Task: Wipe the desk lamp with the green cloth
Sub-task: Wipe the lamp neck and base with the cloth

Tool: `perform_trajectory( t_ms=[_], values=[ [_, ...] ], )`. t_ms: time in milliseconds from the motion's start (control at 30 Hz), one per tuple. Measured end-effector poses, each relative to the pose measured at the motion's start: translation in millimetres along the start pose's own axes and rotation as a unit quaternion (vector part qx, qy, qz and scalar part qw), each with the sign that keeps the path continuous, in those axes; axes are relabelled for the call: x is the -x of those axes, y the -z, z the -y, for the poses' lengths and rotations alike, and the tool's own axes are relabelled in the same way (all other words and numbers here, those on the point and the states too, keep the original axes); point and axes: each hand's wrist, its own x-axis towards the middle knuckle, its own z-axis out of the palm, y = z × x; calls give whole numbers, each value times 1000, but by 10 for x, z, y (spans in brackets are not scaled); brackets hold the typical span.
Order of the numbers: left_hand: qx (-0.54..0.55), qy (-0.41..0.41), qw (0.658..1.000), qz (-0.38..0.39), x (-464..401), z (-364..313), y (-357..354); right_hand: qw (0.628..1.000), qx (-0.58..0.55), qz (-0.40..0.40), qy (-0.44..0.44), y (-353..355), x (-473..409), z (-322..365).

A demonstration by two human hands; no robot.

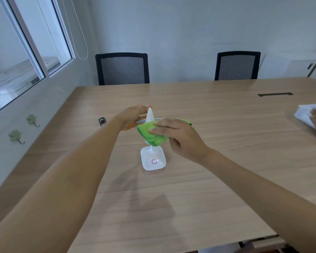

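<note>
**Both hands on the lamp, cloth on its head**

The white lamp [153, 157] stands on the tabletop [226, 143] right between the two hands. The right hand [179, 136] lies fingers flat over the green cloth [150, 135], pressing it onto the lamp head. The left hand [133, 116] sits just behind and left, fingers curled around the head's far pointed end, steadying it.
</note>
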Motion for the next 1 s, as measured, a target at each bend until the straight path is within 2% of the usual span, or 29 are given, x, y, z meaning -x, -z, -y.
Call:
perform_trajectory(
  t_ms=[133, 233, 333, 467, 567, 667, 867, 933, 1000],
  values=[
    [3, 15, 1000, -6, 11, -34, -20, 996, 48, 7, 77, 46, 333, 151],
    [10, 12, 1000, -10, 32, -48, -27, 994, 54, -32, 91, 126, 338, 195],
    [-10, 5, 1000, -1, 1, -32, -8, 995, 62, -69, 25, 167, 89, 108],
    [-12, 3, 1000, 15, 27, -33, -13, 997, 52, -6, -59, 43, -251, -117],
    [-11, 5, 1000, 23, 77, -49, -19, 997, 32, 20, -73, -39, -299, -136],
    [-3, 7, 1000, 21, 70, -59, -27, 999, 29, 14, -27, -35, -169, 0],
    [-3, 26, 1000, -8, 101, -107, -39, 987, 101, -9, 124, -3, 334, 272],
    [-9, 27, 1000, -9, 112, -119, -48, 986, 104, -42, 126, 42, 288, 273],
    [-2, 20, 1000, 1, 126, -122, -54, 989, 108, -62, 78, 42, 122, 173]
  ],
)
